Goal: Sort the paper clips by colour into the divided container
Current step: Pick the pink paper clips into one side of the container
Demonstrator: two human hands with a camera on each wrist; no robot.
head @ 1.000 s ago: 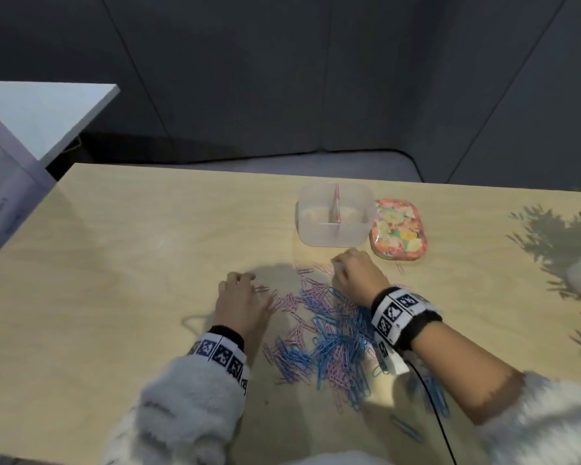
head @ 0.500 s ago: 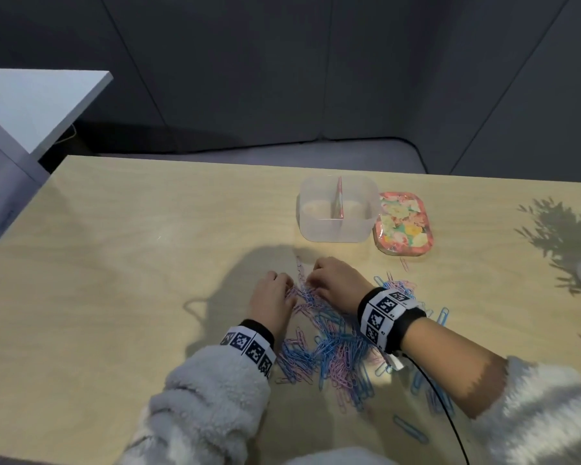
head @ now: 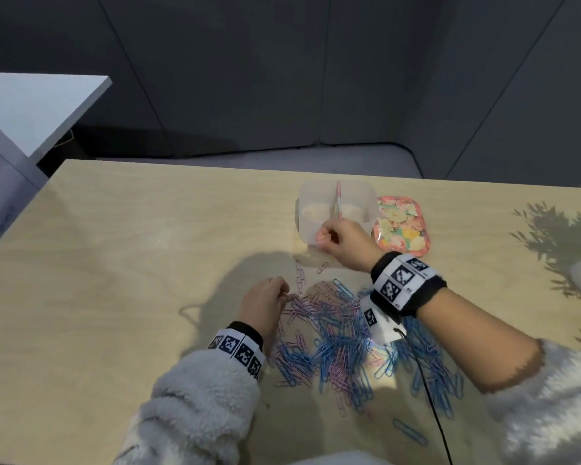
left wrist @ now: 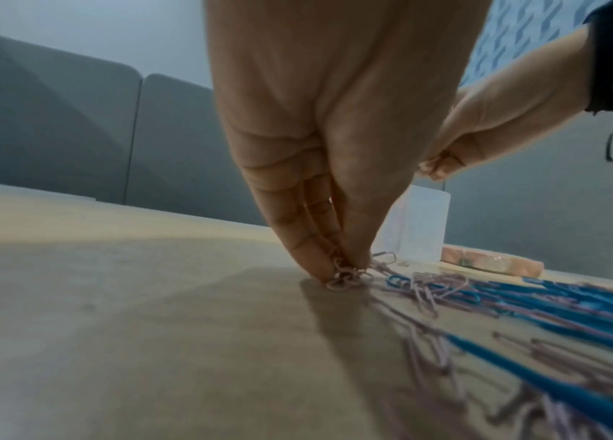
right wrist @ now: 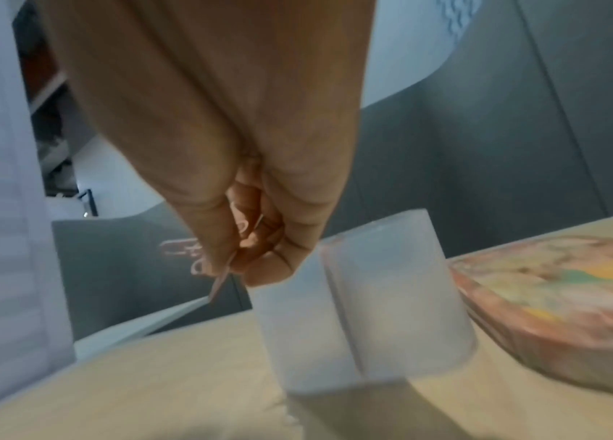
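At container (head: 336, 209) near rim: right hand (head: 344, 245) pinches pink clips (right wrist: 184, 248), count unclear from blur. Left hand (head: 264, 302) pinches pink clips at edge of mixed pile (head: 342, 344) on table (head: 131, 280). Container contents indistinct behind frosted wall.

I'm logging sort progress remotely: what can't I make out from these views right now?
- Divided container: whether any clips lie inside; frosted walls and the right hand hide it in the head and right wrist views.
- Right hand: how many pink clips it holds; motion blur, right wrist view.
- Left hand: clip count in its pinch; fingers cover it, left wrist view.
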